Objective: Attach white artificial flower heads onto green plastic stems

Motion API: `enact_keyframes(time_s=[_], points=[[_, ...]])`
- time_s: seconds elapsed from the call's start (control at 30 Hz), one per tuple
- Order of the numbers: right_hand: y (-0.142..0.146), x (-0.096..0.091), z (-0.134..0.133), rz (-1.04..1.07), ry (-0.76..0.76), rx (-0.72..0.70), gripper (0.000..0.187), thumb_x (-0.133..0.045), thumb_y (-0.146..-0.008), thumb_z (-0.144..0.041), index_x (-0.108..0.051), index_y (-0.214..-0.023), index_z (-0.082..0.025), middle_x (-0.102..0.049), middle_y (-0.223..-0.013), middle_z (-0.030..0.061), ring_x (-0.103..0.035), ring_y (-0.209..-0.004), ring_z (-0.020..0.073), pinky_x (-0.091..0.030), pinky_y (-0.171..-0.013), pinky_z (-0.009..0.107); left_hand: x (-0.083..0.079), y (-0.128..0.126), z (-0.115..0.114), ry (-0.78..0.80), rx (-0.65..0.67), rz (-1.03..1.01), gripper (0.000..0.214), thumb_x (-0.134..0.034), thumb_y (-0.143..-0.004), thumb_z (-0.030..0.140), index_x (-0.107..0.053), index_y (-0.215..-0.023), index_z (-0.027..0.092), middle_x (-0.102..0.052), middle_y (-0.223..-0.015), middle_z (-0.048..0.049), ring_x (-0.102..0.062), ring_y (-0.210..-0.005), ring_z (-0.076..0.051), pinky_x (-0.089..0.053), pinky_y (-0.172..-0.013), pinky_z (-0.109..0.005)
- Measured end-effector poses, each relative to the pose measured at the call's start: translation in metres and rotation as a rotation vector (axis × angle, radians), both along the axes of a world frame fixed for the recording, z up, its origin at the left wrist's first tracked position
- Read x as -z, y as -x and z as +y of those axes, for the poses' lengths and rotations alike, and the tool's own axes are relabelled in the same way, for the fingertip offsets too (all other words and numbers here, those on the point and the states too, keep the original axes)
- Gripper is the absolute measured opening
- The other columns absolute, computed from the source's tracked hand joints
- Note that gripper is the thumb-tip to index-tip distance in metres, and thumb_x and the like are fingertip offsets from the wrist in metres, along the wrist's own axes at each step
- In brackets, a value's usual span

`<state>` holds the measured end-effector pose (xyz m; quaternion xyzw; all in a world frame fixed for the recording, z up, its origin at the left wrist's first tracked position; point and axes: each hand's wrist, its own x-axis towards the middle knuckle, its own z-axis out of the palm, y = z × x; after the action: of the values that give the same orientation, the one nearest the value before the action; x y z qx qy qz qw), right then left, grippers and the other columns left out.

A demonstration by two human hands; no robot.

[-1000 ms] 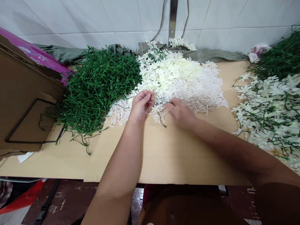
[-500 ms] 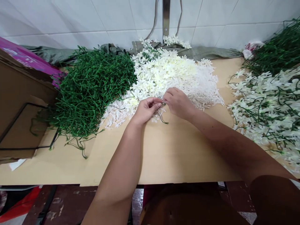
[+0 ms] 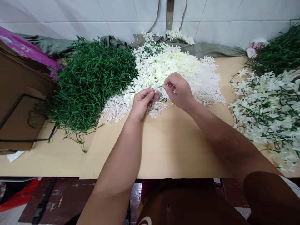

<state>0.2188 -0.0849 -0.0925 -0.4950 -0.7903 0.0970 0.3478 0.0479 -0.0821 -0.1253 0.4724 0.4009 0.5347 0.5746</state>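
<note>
My left hand (image 3: 142, 101) is closed in a pinch, thumb against fingertips, on the white end of an artificial flower, mostly hidden by the fingers. My right hand (image 3: 178, 89), a little higher and to the right, has its thumb and index finger together on a thin green stem (image 3: 160, 86) that runs between the two hands. Just beneath the left fingers, a white flower (image 3: 153, 113) shows at the front of the pile; whether it is held cannot be seen. Behind both hands spreads a heap of white artificial flower heads (image 3: 164, 62) with thin white stalks.
Loose green stems (image 3: 93, 84) are heaped on the left, beside a cardboard box (image 3: 18, 122). Stemmed white flowers (image 3: 269, 106) lie at the right, below more green stems (image 3: 276, 53). Brown board (image 3: 168, 150) covers the table up to a tiled wall (image 3: 119, 11).
My hands have moved apart; the right has risen from beside the left. A green stem end that hung below the hands is gone from there, and a stem now stretches between them.
</note>
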Motion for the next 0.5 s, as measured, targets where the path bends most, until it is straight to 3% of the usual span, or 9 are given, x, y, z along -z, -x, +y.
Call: enact_keyframes(time_s=[0.13, 0.23, 0.33, 0.5], points=[[0.010, 0.014, -0.015, -0.026, 0.103, 0.007, 0.020, -0.041, -0.092, -0.014, -0.058, -0.102, -0.015, -0.058, -0.105, 0.0100, -0.053, -0.081, 0.0160, -0.045, -0.073, 0.031, -0.002, 0.004, 0.004, -0.039, -0.152, -0.105, 0.016, -0.077, -0.074, 0.030, -0.068, -0.077, 0.018, -0.072, -0.087, -0.0024, -0.061, -0.066, -0.009, -0.044, -0.056, -0.022], [0.023, 0.020, -0.032, -0.276, 0.212, -0.125, 0.026, -0.054, -0.091, -0.023, -0.059, -0.114, -0.012, -0.057, -0.119, 0.0163, -0.057, -0.095, 0.0232, -0.045, -0.080, 0.035, -0.002, 0.006, 0.007, -0.092, -0.181, -0.110, 0.015, -0.076, -0.076, 0.032, -0.070, -0.079, 0.019, -0.073, -0.088, -0.0019, -0.059, -0.065, -0.008, -0.046, -0.059, -0.022], [0.033, 0.020, -0.035, -0.481, 0.213, -0.173, 0.025, -0.050, -0.093, -0.022, -0.063, -0.112, -0.011, -0.060, -0.118, 0.0186, -0.055, -0.107, 0.0296, -0.043, -0.086, 0.039, 0.000, 0.007, 0.009, -0.112, -0.190, -0.081, 0.018, -0.077, -0.075, 0.035, -0.073, -0.085, 0.020, -0.071, -0.079, -0.0007, -0.056, -0.061, -0.007, -0.046, -0.059, -0.021], [0.022, 0.012, -0.012, -0.519, 0.240, -0.005, 0.029, -0.039, -0.091, -0.008, -0.067, -0.100, -0.012, -0.063, -0.105, 0.0161, -0.057, -0.091, 0.0245, -0.040, -0.074, 0.034, 0.005, 0.007, 0.012, -0.079, -0.218, -0.099, 0.018, -0.077, -0.075, 0.030, -0.074, -0.091, 0.022, -0.062, -0.065, 0.0021, -0.057, -0.060, -0.009, -0.044, -0.057, -0.021]])
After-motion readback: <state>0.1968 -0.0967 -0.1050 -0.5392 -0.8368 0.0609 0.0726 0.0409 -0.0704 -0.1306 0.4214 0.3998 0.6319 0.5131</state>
